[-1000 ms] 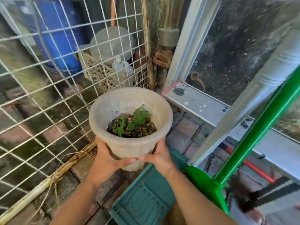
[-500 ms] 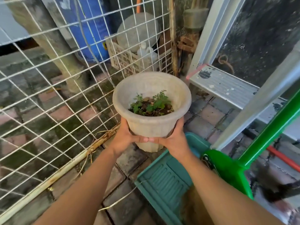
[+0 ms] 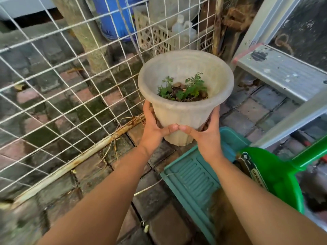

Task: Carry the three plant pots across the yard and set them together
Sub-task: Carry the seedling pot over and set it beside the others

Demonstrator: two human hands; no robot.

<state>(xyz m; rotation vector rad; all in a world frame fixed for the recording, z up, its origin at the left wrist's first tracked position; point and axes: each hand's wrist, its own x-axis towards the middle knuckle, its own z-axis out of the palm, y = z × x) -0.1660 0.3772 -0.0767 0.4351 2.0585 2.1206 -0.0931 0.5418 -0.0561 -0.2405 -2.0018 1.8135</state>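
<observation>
A pale grey plastic plant pot (image 3: 185, 114) with a small green plant (image 3: 184, 89) in dark soil is held upright above the brick paving. My left hand (image 3: 154, 128) grips its lower left side and my right hand (image 3: 207, 133) grips its lower right side, thumbs almost touching across the front. Both arms reach forward from the bottom of the view. No other plant pot is visible.
A white wire mesh panel (image 3: 62, 89) leans at the left, with a blue barrel (image 3: 115, 20) and a beige crate (image 3: 159, 38) behind it. A teal tray (image 3: 196, 181) and green dustpan (image 3: 276, 175) lie below right. A metal ladder step (image 3: 283, 73) stands at right.
The view has swung left and my arms have stretched out, carrying the pot further from me and to the right of the frame. Both hands keep their grip.
</observation>
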